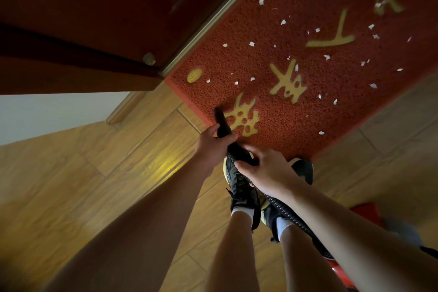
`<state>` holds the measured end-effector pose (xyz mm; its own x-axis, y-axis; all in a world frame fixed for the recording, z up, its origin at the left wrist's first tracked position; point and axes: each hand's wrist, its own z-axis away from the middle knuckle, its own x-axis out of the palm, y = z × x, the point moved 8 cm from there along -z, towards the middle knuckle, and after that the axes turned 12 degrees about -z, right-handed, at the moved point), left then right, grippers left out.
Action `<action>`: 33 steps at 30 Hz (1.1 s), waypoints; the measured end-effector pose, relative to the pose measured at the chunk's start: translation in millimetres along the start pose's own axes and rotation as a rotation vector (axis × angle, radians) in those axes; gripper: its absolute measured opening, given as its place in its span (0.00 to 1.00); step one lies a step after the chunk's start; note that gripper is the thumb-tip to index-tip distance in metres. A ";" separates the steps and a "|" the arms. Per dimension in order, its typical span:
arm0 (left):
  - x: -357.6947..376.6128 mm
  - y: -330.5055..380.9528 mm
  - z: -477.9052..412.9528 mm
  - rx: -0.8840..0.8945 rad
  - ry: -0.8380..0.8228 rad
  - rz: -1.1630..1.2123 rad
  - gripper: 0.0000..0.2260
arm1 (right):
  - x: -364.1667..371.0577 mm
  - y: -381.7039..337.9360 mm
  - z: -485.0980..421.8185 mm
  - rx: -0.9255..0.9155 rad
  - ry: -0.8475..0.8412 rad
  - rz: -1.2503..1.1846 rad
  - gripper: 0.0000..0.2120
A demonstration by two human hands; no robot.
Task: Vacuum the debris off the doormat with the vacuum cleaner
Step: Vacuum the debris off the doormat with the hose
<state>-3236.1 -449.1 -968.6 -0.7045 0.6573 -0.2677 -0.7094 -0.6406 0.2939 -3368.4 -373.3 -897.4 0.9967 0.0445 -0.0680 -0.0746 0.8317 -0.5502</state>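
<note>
A person stands on a wooden floor [113,173] and looks down at a red doormat [312,111], which lies against a metal strip [213,23] under a dark red-brown door [83,19]. The mat carries gold characters [288,83] and a small gold oval [194,75] near its corner. Many small white scraps [251,43] lie scattered over the mat, most of them in the middle and the far part; the near corner has only a few. Both hands hold a black nozzle [221,123] of the vacuum cleaner. The left hand [212,146] grips it further forward, with the fingers curled around the tube. The right hand [267,173] grips the rear end, where a black ribbed hose [283,210] begins; its fingers are also wrapped around. The tip of the nozzle is over the near left part of the mat, just beside one gold character; I cannot tell if it touches the surface. The hose runs under the right forearm toward a red shape [365,214] at the lower right, which is blurred. Below the hands there are two black shoes [241,187] with yellow soles; their toes reach the near edge of the mat. At the left, a white wall [47,116] meets the floor, and a small round knob [148,58] sits at the bottom of the door.
</note>
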 end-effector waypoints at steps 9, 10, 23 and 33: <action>-3.9 -1.8 0.3 -0.017 0.012 0.013 0.45 | -0.4 -4.3 0.3 -0.019 0.009 0.010 0.17; -3.9 -1.3 0.1 -0.019 0.011 0.024 0.45 | -0.7 -4.6 -0.1 -0.017 0.012 0.014 0.18; -12.9 20.7 -13.4 0.008 0.015 0.013 0.38 | -12.4 -26.0 -9.2 -0.026 0.017 0.010 0.29; -22.6 43.5 -18.4 0.063 0.039 -0.006 0.53 | -17.9 -30.3 -29.5 -0.046 0.045 0.002 0.31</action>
<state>-3251.4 -499.1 -966.7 -0.7011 0.6444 -0.3054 -0.7121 -0.6093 0.3488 -3384.9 -415.7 -904.0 0.9942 0.0208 -0.1059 -0.0794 0.8052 -0.5877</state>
